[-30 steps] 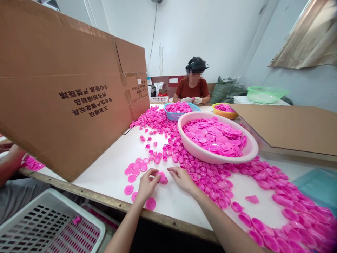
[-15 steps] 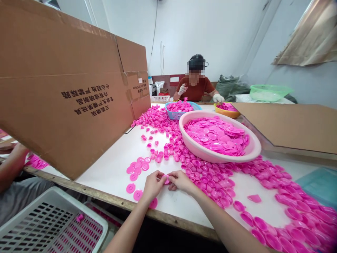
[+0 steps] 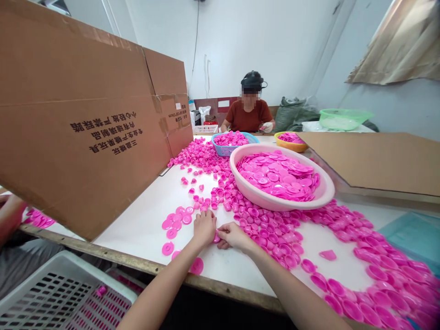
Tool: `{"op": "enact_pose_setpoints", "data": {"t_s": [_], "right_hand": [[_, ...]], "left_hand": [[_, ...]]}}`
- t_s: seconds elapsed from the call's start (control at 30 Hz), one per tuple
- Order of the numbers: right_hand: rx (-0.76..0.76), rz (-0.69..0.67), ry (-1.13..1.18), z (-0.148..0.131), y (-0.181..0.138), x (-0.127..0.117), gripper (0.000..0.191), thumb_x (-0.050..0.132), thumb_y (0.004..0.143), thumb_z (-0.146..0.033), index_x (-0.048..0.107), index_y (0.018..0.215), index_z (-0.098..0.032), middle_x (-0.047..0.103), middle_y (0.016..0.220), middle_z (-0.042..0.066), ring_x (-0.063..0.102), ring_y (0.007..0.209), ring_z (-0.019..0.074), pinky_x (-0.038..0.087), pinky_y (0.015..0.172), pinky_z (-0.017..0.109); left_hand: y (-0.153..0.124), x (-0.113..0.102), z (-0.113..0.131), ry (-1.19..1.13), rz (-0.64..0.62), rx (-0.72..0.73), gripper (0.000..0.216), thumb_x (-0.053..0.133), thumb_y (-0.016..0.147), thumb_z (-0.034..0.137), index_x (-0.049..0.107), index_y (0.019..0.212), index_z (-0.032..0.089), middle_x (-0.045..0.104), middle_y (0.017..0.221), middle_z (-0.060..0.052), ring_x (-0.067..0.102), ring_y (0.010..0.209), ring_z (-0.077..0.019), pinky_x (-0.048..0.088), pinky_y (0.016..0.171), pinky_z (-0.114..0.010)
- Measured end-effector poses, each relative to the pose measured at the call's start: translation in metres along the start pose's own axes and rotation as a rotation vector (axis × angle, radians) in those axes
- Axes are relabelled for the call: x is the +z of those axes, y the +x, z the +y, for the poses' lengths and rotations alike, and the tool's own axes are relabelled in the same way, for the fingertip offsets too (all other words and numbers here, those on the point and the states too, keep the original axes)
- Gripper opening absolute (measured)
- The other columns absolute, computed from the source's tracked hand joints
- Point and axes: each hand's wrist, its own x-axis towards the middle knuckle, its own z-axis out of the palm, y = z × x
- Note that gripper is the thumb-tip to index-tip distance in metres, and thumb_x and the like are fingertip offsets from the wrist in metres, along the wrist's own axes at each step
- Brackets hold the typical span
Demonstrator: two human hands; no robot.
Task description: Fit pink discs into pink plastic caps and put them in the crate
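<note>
My right hand (image 3: 233,235) pinches a small pink plastic piece (image 3: 216,238) just above the white tabletop, near its front edge. Only a sliver of that piece shows between my hands. Right beside it, my left hand (image 3: 205,228) is turned knuckles up with its fingers curled in; whatever lies under them is hidden. Several flat pink discs (image 3: 167,248) lie left of my left hand. Small pink cups (image 3: 252,224) are spread close by on the right, and more sit just beyond my left fingertips.
A pale pink basin (image 3: 328,190) full of discs stands on the table (image 3: 144,215). Behind it are a blue basket (image 3: 225,150) and a yellow bowl (image 3: 292,145). A large carton (image 3: 85,119) rises at left above a white crate (image 3: 113,291). A co-worker (image 3: 249,114) sits opposite.
My left hand has rolled over, knuckles up, and its fingers now point away from me. My right hand stays nearly in place with the pink piece. The co-worker's gloved hands have lowered and drawn in.
</note>
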Motion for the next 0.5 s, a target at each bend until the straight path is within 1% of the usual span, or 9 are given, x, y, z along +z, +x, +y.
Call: {"op": "enact_pose_setpoints", "data": {"t_s": [0.1, 0.2, 0.3, 0.4, 0.43, 0.5], "right_hand": [[0.036, 0.0, 0.024, -0.003, -0.002, 0.0, 0.011, 0.049, 0.08, -0.02, 0.05, 0.073, -0.012, 0.06, 0.047, 0.002, 0.062, 0.048, 0.012, 0.047, 0.041, 0.016], [0.041, 0.006, 0.019, -0.004, -0.001, 0.001, 0.009, 0.047, 0.082, -0.017, 0.048, 0.074, -0.012, 0.058, 0.045, 0.0, 0.061, 0.046, 0.0126, 0.047, 0.04, 0.017], [0.038, 0.009, 0.003, -0.002, 0.002, 0.003, 0.006, 0.043, 0.082, -0.012, 0.046, 0.077, -0.013, 0.055, 0.042, -0.002, 0.06, 0.043, 0.0129, 0.046, 0.037, 0.018], [0.036, 0.006, -0.026, 0.0, 0.006, 0.004, 0.005, 0.042, 0.082, -0.012, 0.045, 0.079, -0.014, 0.053, 0.04, -0.004, 0.059, 0.041, 0.0125, 0.044, 0.035, 0.017], [0.031, 0.004, -0.035, 0.002, 0.007, 0.004, 0.005, 0.042, 0.083, -0.013, 0.045, 0.079, -0.014, 0.053, 0.039, -0.004, 0.059, 0.041, 0.0123, 0.044, 0.035, 0.016], [0.017, -0.005, -0.046, 0.005, 0.008, 0.003, 0.005, 0.042, 0.083, -0.014, 0.046, 0.08, -0.013, 0.054, 0.04, -0.003, 0.059, 0.041, 0.012, 0.044, 0.036, 0.016]], "left_hand": [[-0.001, 0.007, 0.002, 0.024, -0.026, 0.019, 0.022, 0.031, 0.083, 0.029, 0.048, 0.096, 0.02, 0.051, 0.097, -0.007, 0.046, 0.088, -0.0212, 0.035, 0.071, -0.032], [-0.003, 0.009, 0.003, 0.05, -0.003, 0.053, 0.022, 0.03, 0.084, 0.026, 0.046, 0.097, 0.021, 0.05, 0.097, -0.007, 0.045, 0.089, -0.0212, 0.035, 0.071, -0.032], [-0.006, 0.006, 0.006, 0.07, 0.011, 0.087, 0.02, 0.034, 0.082, 0.024, 0.046, 0.098, 0.022, 0.049, 0.098, -0.007, 0.043, 0.092, -0.0209, 0.034, 0.073, -0.032], [-0.008, 0.0, 0.008, 0.075, 0.006, 0.092, 0.023, 0.041, 0.079, 0.025, 0.045, 0.101, 0.022, 0.049, 0.1, -0.006, 0.043, 0.094, -0.0206, 0.033, 0.075, -0.031], [-0.009, -0.001, 0.009, 0.077, 0.01, 0.091, 0.024, 0.041, 0.079, 0.025, 0.045, 0.102, 0.022, 0.05, 0.101, -0.006, 0.044, 0.094, -0.0205, 0.033, 0.076, -0.031], [-0.011, -0.002, 0.01, 0.08, 0.023, 0.087, 0.023, 0.035, 0.082, 0.027, 0.045, 0.103, 0.022, 0.053, 0.098, -0.006, 0.046, 0.093, -0.02, 0.033, 0.075, -0.031]]}}
